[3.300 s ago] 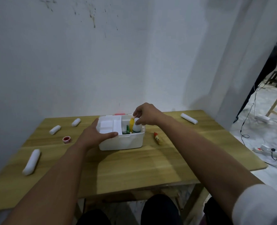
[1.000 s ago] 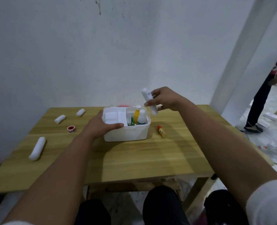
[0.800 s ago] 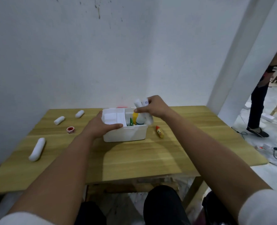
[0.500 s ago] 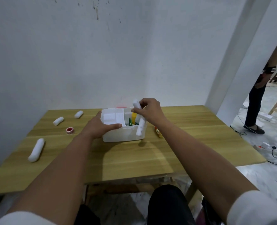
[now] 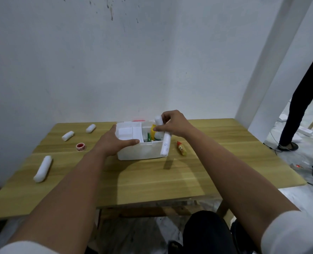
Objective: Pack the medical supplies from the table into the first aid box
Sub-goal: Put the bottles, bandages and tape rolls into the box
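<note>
The right hand (image 5: 172, 123) pinches a long white bandage roll (image 5: 163, 139) near its upper end, thumb on the near side and fingers curled over the far side, so the roll hangs tilted over the right end of the first aid box (image 5: 142, 150), its lower end in front of the box's right front corner. The left hand (image 5: 115, 143) is closed on the box itself, thumb laid along the near rim and the fingers over the left side. The open white box stands toward the far edge of the table (image 5: 152, 180), about midway along it; a yellow bottle (image 5: 153, 132), a white bottle, and something green stand in its right compartment, while white packets fill the left one. Just right of the box lies a small yellow tube with a red cap (image 5: 181, 147). Toward the table's left edge lie another long white roll (image 5: 42, 166) and a small red-and-white tape ring (image 5: 80, 147), and near the far left corner two short white rolls (image 5: 67, 135) (image 5: 91, 128).
</note>
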`<state>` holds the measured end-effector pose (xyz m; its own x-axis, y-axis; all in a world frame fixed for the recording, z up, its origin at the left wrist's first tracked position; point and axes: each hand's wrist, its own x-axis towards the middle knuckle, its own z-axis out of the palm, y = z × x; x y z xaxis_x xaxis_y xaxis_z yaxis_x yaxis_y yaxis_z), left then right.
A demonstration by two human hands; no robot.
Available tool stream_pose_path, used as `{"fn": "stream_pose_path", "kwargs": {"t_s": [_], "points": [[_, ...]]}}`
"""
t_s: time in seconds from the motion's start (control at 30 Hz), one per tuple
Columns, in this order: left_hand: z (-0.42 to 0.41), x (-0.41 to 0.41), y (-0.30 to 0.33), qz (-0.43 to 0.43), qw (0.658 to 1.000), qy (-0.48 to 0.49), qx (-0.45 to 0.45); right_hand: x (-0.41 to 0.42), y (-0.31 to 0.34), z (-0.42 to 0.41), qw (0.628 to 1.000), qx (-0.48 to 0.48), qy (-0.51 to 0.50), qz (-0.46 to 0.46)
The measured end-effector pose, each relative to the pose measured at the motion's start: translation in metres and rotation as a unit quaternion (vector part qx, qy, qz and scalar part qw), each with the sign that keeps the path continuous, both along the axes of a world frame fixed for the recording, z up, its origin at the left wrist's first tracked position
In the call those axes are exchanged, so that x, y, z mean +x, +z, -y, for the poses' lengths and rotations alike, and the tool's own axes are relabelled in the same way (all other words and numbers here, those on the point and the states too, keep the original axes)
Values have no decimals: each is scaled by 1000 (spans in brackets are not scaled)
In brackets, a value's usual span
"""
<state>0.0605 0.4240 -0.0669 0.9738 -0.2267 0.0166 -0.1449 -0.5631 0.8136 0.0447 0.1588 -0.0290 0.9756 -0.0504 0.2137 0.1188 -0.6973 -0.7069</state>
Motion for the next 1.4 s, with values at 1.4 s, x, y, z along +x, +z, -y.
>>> {"fn": "stream_pose_path", "kwargs": {"t_s": [1.4], "points": [[0,4,-1,-2,1000,1,5,16,30,-39,976,-78,-37,200]]}}
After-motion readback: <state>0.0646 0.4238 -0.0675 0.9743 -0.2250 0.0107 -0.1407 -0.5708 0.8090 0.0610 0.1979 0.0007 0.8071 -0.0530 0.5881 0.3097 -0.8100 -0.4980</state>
